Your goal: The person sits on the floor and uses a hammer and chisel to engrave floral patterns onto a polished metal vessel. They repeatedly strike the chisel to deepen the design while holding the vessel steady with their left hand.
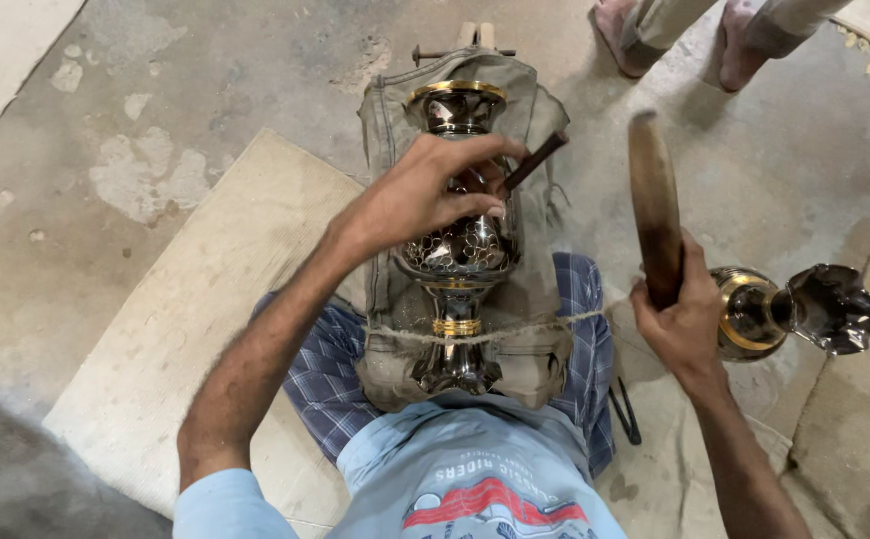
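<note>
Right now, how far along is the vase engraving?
Done: the vase, tied on its padded cloth rest with string, already shows cut pattern on its belly. In hand: the left hand sets a chisel on it; the right hand has a wooden mallet raised. Left: neck and foot look plain.

A second dark vase [799, 311] with a gold band lay on its side at the right. Another person's bare feet [679, 40] stood far right. A pale mat [181, 329] covered the concrete floor [206, 70] at left.
</note>
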